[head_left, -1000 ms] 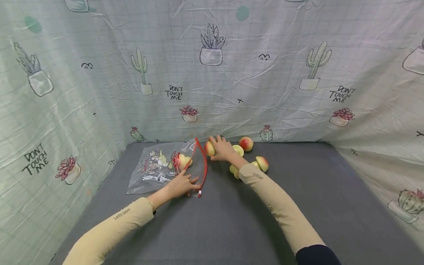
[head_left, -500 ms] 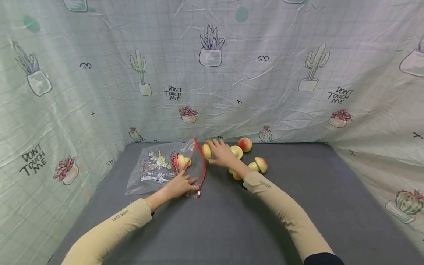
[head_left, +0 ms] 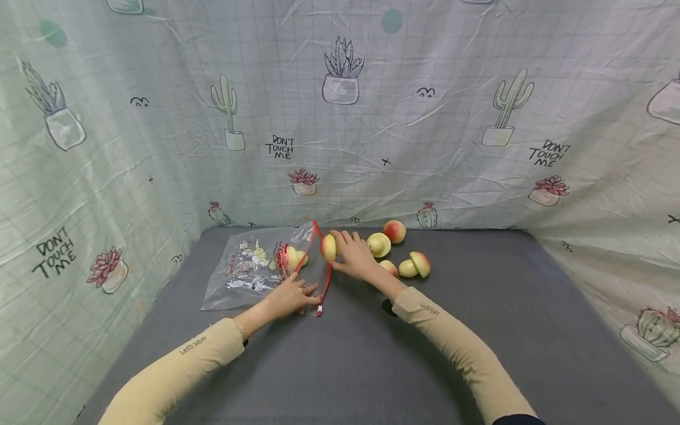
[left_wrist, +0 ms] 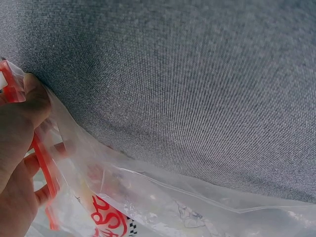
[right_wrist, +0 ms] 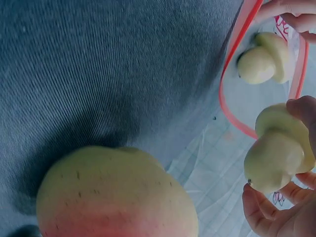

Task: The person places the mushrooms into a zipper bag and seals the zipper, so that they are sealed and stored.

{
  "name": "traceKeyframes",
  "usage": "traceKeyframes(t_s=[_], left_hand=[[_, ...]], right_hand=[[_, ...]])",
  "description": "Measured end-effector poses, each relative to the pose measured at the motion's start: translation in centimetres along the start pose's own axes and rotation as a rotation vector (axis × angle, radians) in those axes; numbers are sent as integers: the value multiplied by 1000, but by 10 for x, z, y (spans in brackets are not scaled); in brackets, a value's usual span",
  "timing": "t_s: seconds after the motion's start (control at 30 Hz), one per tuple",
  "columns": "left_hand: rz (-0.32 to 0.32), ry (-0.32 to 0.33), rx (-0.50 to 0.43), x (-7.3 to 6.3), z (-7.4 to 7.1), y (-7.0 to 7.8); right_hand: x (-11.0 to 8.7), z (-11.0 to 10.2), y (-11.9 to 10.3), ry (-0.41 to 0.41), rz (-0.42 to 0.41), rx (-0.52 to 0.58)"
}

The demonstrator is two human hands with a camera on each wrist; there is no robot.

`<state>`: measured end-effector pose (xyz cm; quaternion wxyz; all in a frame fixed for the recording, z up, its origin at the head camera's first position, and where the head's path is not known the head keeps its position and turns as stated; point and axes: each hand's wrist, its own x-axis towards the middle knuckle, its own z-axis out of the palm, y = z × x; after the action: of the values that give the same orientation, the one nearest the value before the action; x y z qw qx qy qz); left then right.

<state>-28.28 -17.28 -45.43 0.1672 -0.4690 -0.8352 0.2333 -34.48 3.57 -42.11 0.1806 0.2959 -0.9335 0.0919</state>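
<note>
My right hand [head_left: 355, 257] grips a toy mushroom [head_left: 328, 248] with a pale stem and a yellow-red cap, right at the mouth of a clear zip bag [head_left: 220, 295]. In the right wrist view the thumb lies on the held mushroom's [right_wrist: 274, 160] cap and the fingers are around the stem side. My left hand [head_left: 287, 298] holds the bag's near edge by its red zip strip [left_wrist: 45, 165], fingers spread across the opening, thumb on the plastic. Another mushroom [right_wrist: 257, 64] lies inside the bag, just behind the mouth.
Several more mushrooms lie right of my right hand: one with its pale underside up [head_left: 379, 245], a round red-yellow one [head_left: 395, 231], one on its side [head_left: 417, 265] and one partly behind my wrist [head_left: 389, 268]. A printed curtain [head_left: 388, 177] borders the grey table [head_left: 329, 378].
My right hand has moved left and a little toward me with the mushroom, up to the bag's mouth, uncovering mushrooms behind it. My left hand has stayed at the bag's edge.
</note>
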Motion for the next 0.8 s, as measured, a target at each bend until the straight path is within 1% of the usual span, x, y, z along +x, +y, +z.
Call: traceKeyframes(t_s=[0.13, 0.3, 0.57, 0.8], left_hand=[[2, 11, 5, 0, 0, 0], [3, 5, 10, -1, -1, 0], [18, 4, 21, -2, 0, 0], [73, 60, 20, -2, 4, -4]], right_hand=[[-4, 2, -3, 8, 2, 19], [-7, 8, -7, 20, 7, 57], [-7, 18, -13, 13, -6, 86], [-7, 26, -15, -15, -7, 64]])
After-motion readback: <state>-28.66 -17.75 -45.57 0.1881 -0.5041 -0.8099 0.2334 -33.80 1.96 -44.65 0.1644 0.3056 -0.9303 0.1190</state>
